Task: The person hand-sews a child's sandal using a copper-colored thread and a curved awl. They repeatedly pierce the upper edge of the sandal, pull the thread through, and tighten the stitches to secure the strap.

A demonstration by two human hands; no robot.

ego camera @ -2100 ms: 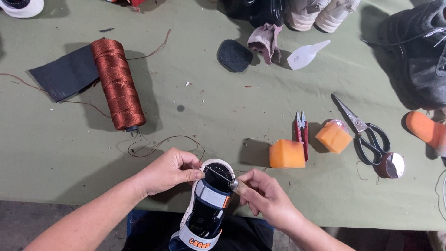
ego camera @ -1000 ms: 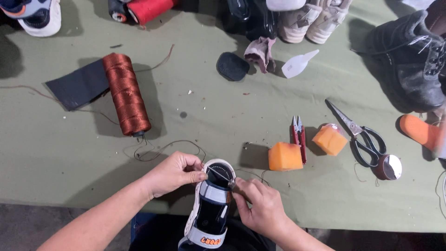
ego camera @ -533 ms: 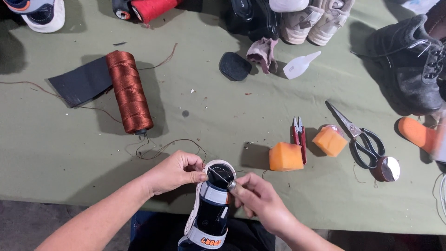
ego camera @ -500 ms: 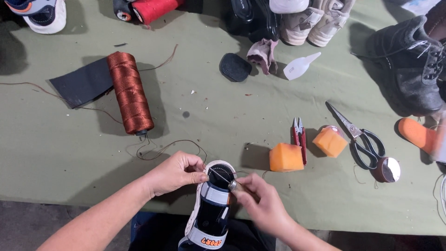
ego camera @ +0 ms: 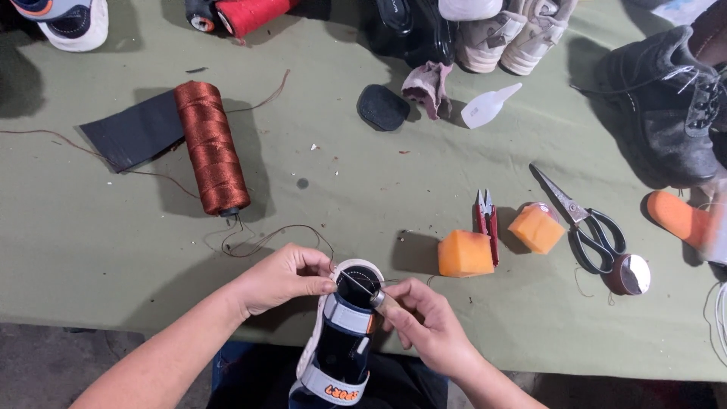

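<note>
Red spool [ego camera: 244, 13] cut off at top

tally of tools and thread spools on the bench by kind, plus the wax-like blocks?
Thread spools: 2, brown spool and red spool
Scissors: 1, large scissors
Thread snips: 1, red snips
Orange blocks: 2, near block and far block
Awl: 1, in the right hand, at the sandal steadied by the left hand
Total: 7

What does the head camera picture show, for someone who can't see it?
Two hands work on a small sandal at a green table's edge: the left hand pinches its rim, the right hand pushes in a thin metal tool. A brown thread spool lies behind.
</note>
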